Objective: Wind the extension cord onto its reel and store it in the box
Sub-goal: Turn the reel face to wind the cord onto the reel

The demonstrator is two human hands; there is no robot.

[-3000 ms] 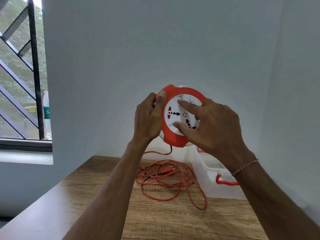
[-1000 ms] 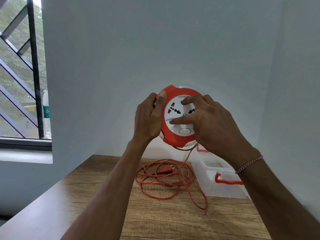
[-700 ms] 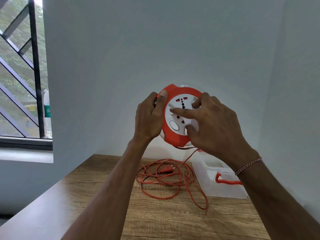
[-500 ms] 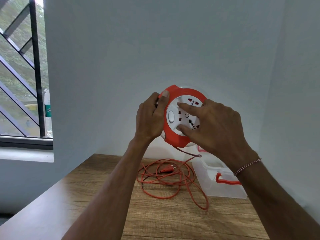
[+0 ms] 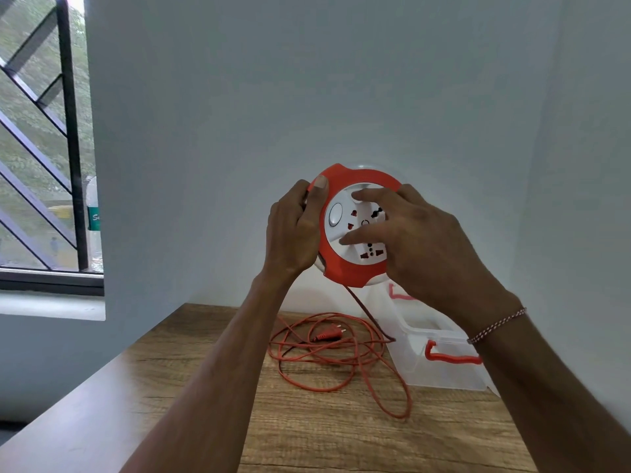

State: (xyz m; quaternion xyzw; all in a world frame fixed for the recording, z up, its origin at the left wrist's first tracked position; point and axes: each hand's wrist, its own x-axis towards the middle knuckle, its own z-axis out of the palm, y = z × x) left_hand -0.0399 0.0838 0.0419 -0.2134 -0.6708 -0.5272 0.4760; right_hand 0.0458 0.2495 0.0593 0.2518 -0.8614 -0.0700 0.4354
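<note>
I hold a round orange and white extension reel (image 5: 345, 268) in the air, its white socket face turned toward me. My left hand (image 5: 293, 230) grips the reel's left rim, thumb over the front edge. My right hand (image 5: 416, 240) presses fingers onto the white socket disc. An orange cord (image 5: 341, 353) runs down from the reel's underside to a loose tangle on the wooden table (image 5: 307, 435). The orange plug (image 5: 329, 334) lies inside that tangle. A clear plastic box (image 5: 440, 367) with orange handles stands open at the right, beside the cord.
A white wall stands close behind the table and another closes the right side. At the left is a window (image 5: 41, 158) with dark metal bars and a sill. The table's left edge runs diagonally toward me.
The white socket disc has turned under my right fingers; its oval button went from the bottom round to the left. The cord now runs tauter from the reel to the table.
</note>
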